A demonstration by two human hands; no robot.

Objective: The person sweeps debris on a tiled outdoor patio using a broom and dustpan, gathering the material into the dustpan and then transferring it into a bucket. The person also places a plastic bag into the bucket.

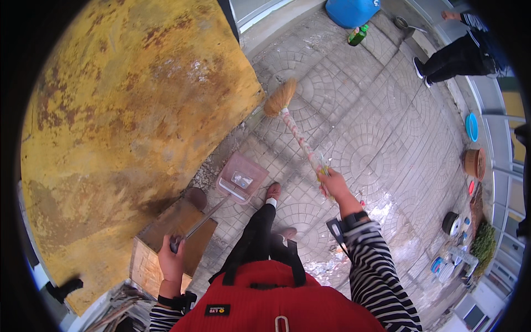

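My right hand grips a broom by its wrapped handle, with the straw head pointing away from me near the corner of a yellow, stained board. In my left hand is the dark grip of a long-handled dustpan. Its pinkish pan lies over the paving left of my forward foot and holds a small clear plastic piece. Loose rubble lies along the board's edge, beside the pan.
The large yellow board fills the left; a wooden box stands under its near edge. A blue drum and green bottle are ahead. Another person stands far right. A blue basin and brown pot line the right wall.
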